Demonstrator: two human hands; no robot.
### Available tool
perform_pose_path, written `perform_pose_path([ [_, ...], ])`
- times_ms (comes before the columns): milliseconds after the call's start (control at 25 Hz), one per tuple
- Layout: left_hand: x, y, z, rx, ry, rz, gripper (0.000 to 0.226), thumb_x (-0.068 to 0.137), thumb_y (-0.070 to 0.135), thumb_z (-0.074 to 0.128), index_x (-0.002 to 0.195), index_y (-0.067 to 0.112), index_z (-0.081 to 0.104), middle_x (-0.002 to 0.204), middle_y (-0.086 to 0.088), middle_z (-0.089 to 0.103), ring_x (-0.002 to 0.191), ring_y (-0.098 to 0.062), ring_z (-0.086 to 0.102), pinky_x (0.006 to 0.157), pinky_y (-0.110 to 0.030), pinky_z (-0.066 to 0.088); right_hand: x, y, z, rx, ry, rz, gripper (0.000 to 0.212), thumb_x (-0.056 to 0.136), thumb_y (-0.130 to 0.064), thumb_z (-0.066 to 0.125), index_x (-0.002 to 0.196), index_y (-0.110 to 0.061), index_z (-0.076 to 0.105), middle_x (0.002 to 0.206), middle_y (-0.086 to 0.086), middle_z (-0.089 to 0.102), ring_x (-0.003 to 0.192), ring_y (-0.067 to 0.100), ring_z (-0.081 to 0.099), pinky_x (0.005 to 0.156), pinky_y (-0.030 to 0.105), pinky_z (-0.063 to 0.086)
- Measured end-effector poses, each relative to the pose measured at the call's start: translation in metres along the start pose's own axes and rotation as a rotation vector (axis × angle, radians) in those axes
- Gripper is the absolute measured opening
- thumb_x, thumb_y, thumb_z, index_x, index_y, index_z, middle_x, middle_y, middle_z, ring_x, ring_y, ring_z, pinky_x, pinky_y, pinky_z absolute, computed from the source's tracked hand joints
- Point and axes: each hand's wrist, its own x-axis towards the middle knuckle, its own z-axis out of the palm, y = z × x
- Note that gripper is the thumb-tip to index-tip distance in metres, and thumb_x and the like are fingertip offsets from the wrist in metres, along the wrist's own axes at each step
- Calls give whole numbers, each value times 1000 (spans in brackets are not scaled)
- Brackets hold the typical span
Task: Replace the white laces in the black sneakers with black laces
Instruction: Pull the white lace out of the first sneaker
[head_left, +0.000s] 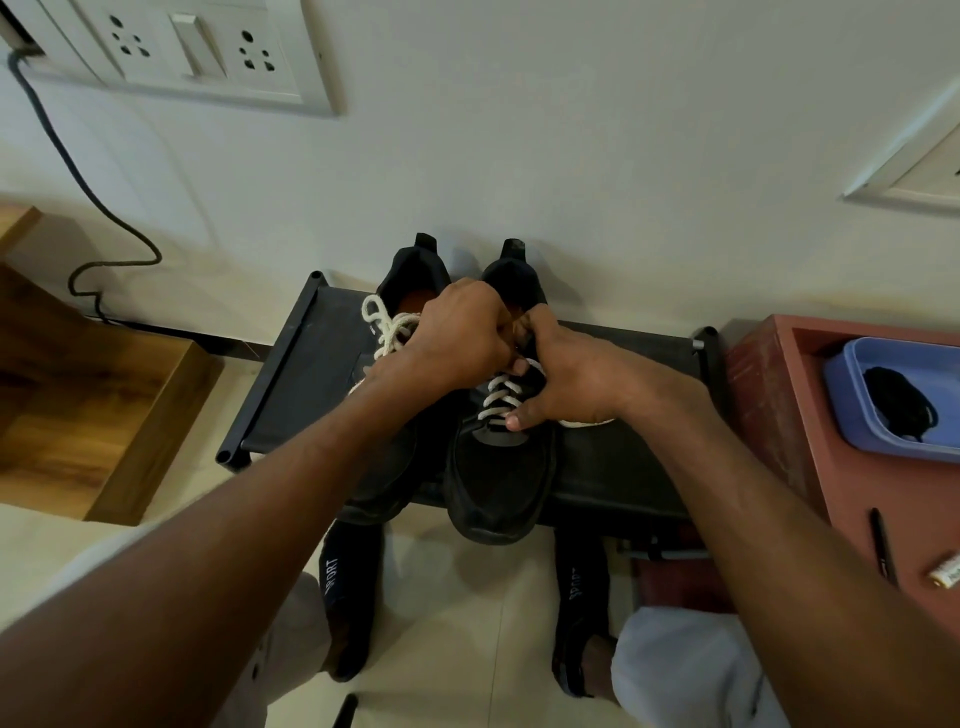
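Two black sneakers are shown side by side on a low black fabric rack (311, 395) with tubular rails. On the left sneaker (410, 280), a knotted, ropy white lace (387, 327) is seen. The left hand (462, 332) is curled, pinching the lace at the tongue of the right sneaker (498, 478). The right hand (571, 382) is curled over that shoe's crisscrossed white lacing (501, 397). Coiled black laces (901, 402) are held in a smooth blue plastic tray (852, 415) at the right.
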Motion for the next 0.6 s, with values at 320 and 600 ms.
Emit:
perform_pose_path([
  [320,-1,-11,-9,-365,-50,-186,11,77,25,90,74,20,81,77,3,76,84,-14,73,82,-35,63,-3,1,-3,86,11,-6,82,72,-36,95,125,-31,32,106,-4,59,98,18,62,81,39,52],
  [600,0,-1,3,-21,-51,32,22,81,47,83,78,28,74,74,7,62,83,-16,57,80,-29,43,-1,5,-1,57,22,39,85,70,-39,96,120,-32,28,103,-4,58,98,21,61,83,43,53],
])
